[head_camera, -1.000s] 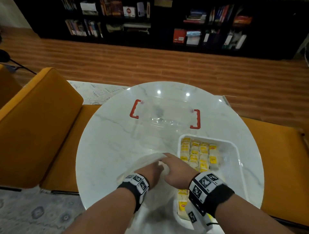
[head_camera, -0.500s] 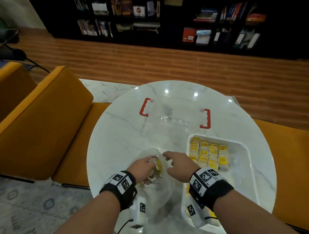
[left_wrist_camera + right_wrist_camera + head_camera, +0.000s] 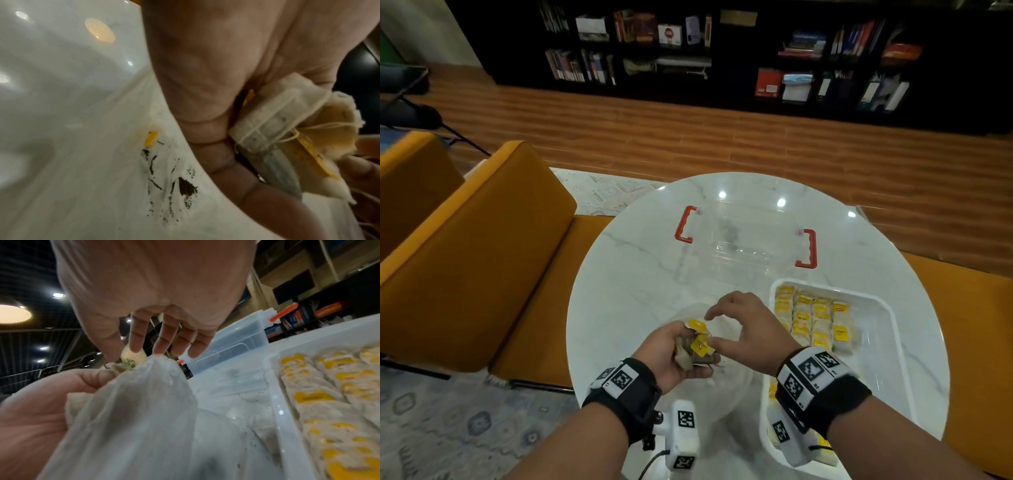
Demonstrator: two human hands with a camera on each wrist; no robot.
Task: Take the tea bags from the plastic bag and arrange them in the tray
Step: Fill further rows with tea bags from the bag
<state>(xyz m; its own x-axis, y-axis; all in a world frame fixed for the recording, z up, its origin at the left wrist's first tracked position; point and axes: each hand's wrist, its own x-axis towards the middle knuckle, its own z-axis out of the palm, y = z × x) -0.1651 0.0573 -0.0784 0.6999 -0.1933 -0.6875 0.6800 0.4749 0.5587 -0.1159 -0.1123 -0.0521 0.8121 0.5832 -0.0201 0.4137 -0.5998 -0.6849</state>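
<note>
Left hand (image 3: 671,353) was palm-up above plastic bag (image 3: 726,394), fingers curled round clump of tea bags (image 3: 697,346) with yellow tags. Right hand (image 3: 746,329) hovered just beside it, palm down, thumb and forefinger bent in narrow pincer at clump; whether they gripped anything could not be told. Bag lay slack on round marble table (image 3: 626,291). White tray (image 3: 887,308) sat just right of hands, rows of tea bags inside. Clear red-handled box (image 3: 743,240) stood behind.
</note>
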